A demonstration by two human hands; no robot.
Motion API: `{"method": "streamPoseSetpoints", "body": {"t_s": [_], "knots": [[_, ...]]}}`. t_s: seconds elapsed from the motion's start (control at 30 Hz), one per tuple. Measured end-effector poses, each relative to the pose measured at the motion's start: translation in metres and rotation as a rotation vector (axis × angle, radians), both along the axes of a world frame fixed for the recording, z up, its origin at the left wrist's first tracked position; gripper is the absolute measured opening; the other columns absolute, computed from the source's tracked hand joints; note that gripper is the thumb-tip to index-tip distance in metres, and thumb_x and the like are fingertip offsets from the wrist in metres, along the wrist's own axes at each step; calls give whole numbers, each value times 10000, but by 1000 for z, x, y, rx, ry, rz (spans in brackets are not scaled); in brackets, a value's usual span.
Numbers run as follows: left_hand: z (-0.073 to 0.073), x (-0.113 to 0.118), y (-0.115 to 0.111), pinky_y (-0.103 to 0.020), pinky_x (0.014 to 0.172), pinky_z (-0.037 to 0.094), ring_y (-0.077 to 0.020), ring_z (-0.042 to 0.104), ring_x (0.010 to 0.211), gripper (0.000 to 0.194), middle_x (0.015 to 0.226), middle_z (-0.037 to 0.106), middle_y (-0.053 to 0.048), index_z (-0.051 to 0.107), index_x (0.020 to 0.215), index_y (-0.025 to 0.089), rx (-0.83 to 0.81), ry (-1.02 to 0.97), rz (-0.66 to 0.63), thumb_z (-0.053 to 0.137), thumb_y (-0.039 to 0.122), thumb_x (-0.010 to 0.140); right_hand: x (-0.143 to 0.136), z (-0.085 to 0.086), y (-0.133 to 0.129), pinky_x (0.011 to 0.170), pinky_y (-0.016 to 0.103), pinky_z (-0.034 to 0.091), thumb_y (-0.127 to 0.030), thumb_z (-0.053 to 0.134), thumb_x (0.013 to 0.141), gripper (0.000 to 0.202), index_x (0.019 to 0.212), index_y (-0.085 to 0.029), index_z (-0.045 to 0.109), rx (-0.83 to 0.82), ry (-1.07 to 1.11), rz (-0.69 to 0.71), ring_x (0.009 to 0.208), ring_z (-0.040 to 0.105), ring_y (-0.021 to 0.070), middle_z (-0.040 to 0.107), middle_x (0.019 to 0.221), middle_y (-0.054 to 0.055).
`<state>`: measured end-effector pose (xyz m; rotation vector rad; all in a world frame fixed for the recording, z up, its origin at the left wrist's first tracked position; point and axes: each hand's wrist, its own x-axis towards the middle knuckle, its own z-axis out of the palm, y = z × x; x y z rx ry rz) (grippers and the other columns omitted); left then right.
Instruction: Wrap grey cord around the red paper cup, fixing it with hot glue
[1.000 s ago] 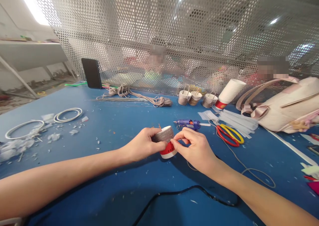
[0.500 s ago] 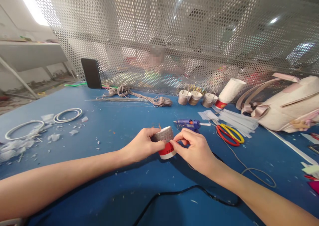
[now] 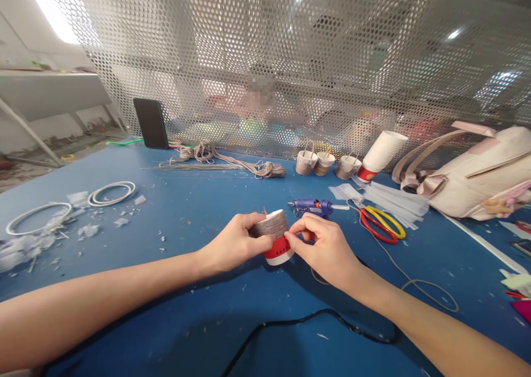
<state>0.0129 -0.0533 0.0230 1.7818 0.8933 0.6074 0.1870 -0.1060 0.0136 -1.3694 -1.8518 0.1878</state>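
Left hand (image 3: 234,242) clasping the paper cup (image 3: 279,251), grey cord (image 3: 274,225) wound round its upper part, red lower band uncovered; right hand (image 3: 327,245) pinching, apparently, the cord.

The cup (image 3: 277,227) is before and left of the glue gun (image 3: 311,206); scissors (image 3: 365,213) lie right, rope (image 3: 270,170) behind-left, stacked cups (image 3: 384,151) behind-right.

A perforated metal screen (image 3: 174,50) backs the blue table (image 3: 199,200)
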Motion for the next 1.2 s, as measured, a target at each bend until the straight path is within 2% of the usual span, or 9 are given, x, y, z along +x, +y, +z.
{"method": "streamPoseSetpoints", "body": {"t_s": [0.3,0.53,0.7,0.97,1.2], "knots": [[1,-5,2,-240,609,343,-131,419,671,152,683,464,16,549,657,142,76,0,-47,490,275,701,-1,2,-1,477,230,324,-186,593,762,142,621,-182,573,-105,108,12,496,380,88,487,561,-39],[0,-5,4,-231,578,332,-116,401,644,198,678,446,20,564,675,125,65,5,-54,517,314,710,0,-1,-1,483,232,335,-205,588,781,153,630,-183,577,-80,118,27,502,381,91,471,572,-38],[-5,-4,5,-212,526,320,-94,380,584,185,626,409,39,518,640,138,40,7,-51,541,312,699,0,-3,-2,488,233,347,-229,586,800,158,649,-182,586,-86,113,36,513,398,93,485,590,-31],[-6,-1,3,-199,501,313,-80,370,551,192,577,408,52,497,593,143,125,53,-39,556,294,696,-3,-4,-3,502,231,367,-225,584,807,162,650,-187,579,-32,109,48,533,421,95,495,603,-27],[-5,0,1,-205,497,299,-84,359,557,169,584,396,47,462,572,147,71,46,-7,516,271,675,-4,-5,-3,515,232,380,-232,585,805,155,657,-185,587,-67,140,53,544,434,100,514,623,-19]]}}
